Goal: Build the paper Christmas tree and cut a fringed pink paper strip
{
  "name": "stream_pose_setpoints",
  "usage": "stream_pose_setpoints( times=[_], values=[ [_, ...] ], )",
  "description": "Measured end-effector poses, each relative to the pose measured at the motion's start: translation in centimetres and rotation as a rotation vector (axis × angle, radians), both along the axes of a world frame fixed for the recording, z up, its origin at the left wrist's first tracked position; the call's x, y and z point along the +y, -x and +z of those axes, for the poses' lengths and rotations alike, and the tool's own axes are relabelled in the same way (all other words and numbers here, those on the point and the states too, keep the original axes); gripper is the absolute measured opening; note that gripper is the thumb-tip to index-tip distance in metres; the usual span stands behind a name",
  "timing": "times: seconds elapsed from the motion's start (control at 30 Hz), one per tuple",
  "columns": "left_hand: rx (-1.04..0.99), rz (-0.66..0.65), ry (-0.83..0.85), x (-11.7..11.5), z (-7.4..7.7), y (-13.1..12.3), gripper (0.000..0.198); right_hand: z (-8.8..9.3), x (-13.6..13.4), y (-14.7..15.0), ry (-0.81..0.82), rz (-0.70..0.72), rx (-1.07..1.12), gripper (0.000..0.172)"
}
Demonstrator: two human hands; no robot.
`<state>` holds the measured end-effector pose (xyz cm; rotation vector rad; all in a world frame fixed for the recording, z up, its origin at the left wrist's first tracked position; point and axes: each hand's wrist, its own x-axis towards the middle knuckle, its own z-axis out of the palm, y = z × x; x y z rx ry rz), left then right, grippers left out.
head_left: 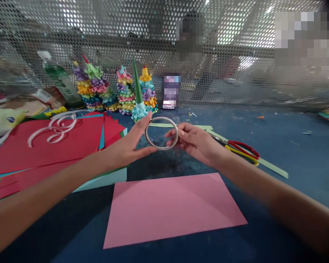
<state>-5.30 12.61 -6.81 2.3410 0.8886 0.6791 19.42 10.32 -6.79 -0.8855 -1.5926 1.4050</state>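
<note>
Above the table I see a thin, nearly used-up roll of tape (176, 136), its ring upright and facing me. My right hand (199, 141) pinches the roll's right edge between thumb and fingers. On the other side, my left hand (133, 140) has its thumb and fingers stretched apart around the roll's left edge, the thumb tip by its lower rim. Closer to me, a pink sheet of paper (170, 208) lies flat on the dark blue table (296, 153).
Red and blue paper sheets (79, 140) are stacked at left, with curled white strips (56, 129) on top. Scissors (244, 151) and pale green strips (274, 168) lie right. Behind stand paper-ruffle cones (125, 89), a green cone (137, 87), a phone (170, 91) and a bottle (61, 80).
</note>
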Motion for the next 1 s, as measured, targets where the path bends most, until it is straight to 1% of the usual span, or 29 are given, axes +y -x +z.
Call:
stream_pose_setpoints(
  times=[0.03,0.07,0.1,0.13,0.17,0.2,0.23,0.27,0.33,0.4,0.43,0.5,0.53,0.57,0.63,0.67,0.73,0.77,0.83,0.9,0.97,1.0],
  values=[
    [-0.117,-0.009,0.099,0.1,-0.3,-0.2,0.081,0.5,-0.8,0.5,0.127,0.047,0.164,0.012],
    [-0.226,-0.017,0.206,0.0,-0.5,-0.4,0.074,0.9,-1.5,1.0,0.240,0.089,0.283,0.009],
    [-0.312,-0.022,0.315,-0.2,-0.8,-0.7,0.065,1.2,-1.9,1.3,0.324,0.121,0.362,0.007],
    [-0.366,-0.015,0.411,-0.6,-1.1,-0.8,0.057,1.4,-2.2,1.6,0.392,0.145,0.407,0.009],
    [-0.377,-0.001,0.485,-1.0,-1.3,-0.9,0.050,1.5,-2.4,1.8,0.451,0.162,0.424,0.014],
    [-0.341,0.009,0.526,-1.4,-1.3,-1.0,0.045,1.5,-2.4,1.9,0.511,0.176,0.413,0.021],
    [-0.280,0.009,0.517,-1.9,-1.3,-1.0,0.042,1.5,-2.4,2.0,0.575,0.194,0.379,0.029],
    [-0.203,-0.007,0.459,-2.4,-1.1,-0.9,0.040,1.4,-2.4,2.1,0.633,0.217,0.329,0.036],
    [-0.056,-0.072,0.249,-3.3,-0.6,-0.6,0.036,1.2,-2.5,2.1,0.679,0.288,0.237,0.043],
    [0.010,-0.148,0.078,-4.0,0.2,-0.1,0.035,1.2,-2.7,2.0,0.632,0.362,0.206,0.037],
    [0.006,-0.164,0.053,-4.2,0.5,0.1,0.037,1.3,-2.8,1.8,0.593,0.395,0.214,0.029],
    [-0.023,-0.170,0.089,-4.3,1.2,0.6,0.043,1.3,-2.9,1.2,0.551,0.483,0.219,0.013],
    [-0.027,-0.182,0.117,-4.3,1.5,0.8,0.043,1.2,-2.7,0.9,0.538,0.524,0.224,0.009],
    [-0.028,-0.210,0.132,-4.2,1.7,0.9,0.038,1.1,-2.5,0.5,0.522,0.547,0.238,0.011],
    [0.003,-0.297,0.117,-4.1,2.1,0.9,0.017,0.7,-1.9,-0.1,0.479,0.556,0.287,0.013],
    [0.016,-0.344,0.087,-4.1,2.1,0.8,0.013,0.4,-1.6,-0.4,0.467,0.563,0.304,0.013],
    [0.070,-0.401,-0.029,-4.2,2.0,0.5,0.025,0.1,-1.2,-0.6,0.490,0.588,0.273,0.014],
    [0.115,-0.413,-0.118,-4.3,1.8,0.4,0.031,0.0,-1.2,-0.6,0.504,0.613,0.212,0.018],
    [0.201,-0.404,-0.334,-4.6,1.4,0.0,0.041,0.3,-1.5,-0.2,0.489,0.598,0.050,0.025],
    [0.240,-0.369,-0.488,-5.0,1.3,-0.2,0.046,1.0,-2.3,0.3,0.431,0.561,-0.093,0.020],
    [0.236,-0.350,-0.536,-5.1,1.3,-0.2,0.048,1.8,-3.0,0.6,0.365,0.545,-0.167,0.011],
    [0.235,-0.345,-0.530,-5.1,1.3,-0.2,0.049,2.2,-3.3,0.7,0.326,0.534,-0.181,0.011]
  ],
)
